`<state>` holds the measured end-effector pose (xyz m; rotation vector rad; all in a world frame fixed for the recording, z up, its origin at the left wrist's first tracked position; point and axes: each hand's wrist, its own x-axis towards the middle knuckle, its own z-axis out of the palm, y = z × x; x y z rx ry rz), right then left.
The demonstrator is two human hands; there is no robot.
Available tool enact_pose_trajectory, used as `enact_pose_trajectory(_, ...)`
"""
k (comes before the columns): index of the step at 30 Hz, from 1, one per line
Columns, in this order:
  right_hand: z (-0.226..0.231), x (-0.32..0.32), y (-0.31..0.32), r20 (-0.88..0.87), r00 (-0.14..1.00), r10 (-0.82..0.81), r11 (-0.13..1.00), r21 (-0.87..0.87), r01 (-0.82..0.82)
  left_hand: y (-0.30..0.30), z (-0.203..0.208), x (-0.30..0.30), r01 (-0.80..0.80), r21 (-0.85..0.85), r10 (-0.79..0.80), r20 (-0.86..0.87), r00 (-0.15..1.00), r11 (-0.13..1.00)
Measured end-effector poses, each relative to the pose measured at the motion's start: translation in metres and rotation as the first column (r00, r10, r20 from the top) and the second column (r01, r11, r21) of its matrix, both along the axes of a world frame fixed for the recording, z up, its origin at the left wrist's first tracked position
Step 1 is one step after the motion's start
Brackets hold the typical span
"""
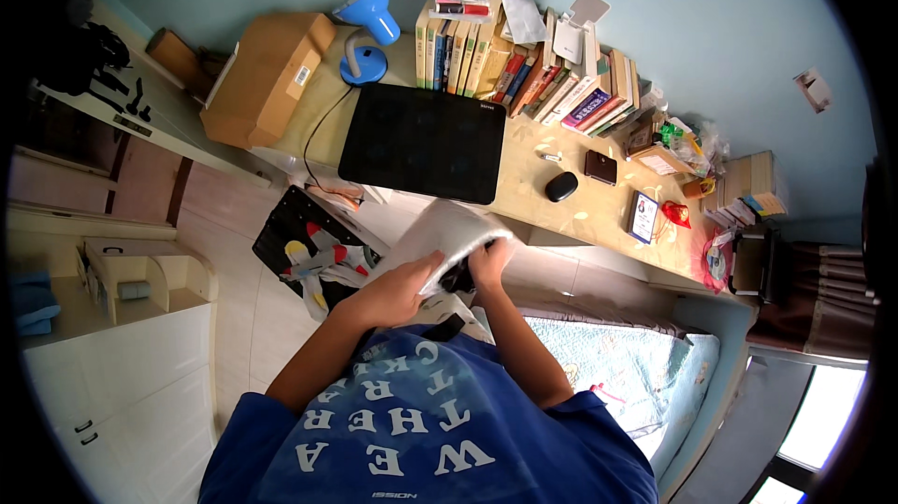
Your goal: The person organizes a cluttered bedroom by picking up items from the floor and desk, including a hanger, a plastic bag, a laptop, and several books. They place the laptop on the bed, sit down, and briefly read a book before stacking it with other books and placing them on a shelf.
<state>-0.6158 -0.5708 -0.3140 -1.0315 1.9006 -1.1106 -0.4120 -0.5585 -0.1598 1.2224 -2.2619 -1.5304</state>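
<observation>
A whitish, shiny plastic bag (440,231) is in front of my body, just below the desk's front edge. My left hand (410,291) grips its near left side, fingers closed on the plastic. At the bag's right end my right hand (487,263) is closed around the rim of the opening, its fingertips partly hidden. Something black (456,277) shows inside the opening between my hands; its kind cannot be made out.
On the desk (528,204) lie a black flat panel (426,144), a black oval case (561,187) and a brown wallet (601,167). Behind stand a blue lamp (365,64), a cardboard box (267,83) and books (458,55). A bed (617,368) is at right, a white cabinet (131,401) at left.
</observation>
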Motion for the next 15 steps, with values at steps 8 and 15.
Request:
enact_pose_trajectory(8,-0.001,0.036,0.023,0.661,0.331,0.674,0.427,0.017,-0.904,0.029,-0.022,-0.011,-0.287,0.017,0.287,-0.015,0.958,0.958)
enact_pose_trajectory(15,-0.035,0.048,0.079,0.924,0.378,0.052,0.801,0.188,-0.569,0.035,-0.022,-0.025,-0.202,0.434,0.238,-0.03,0.971,0.878)
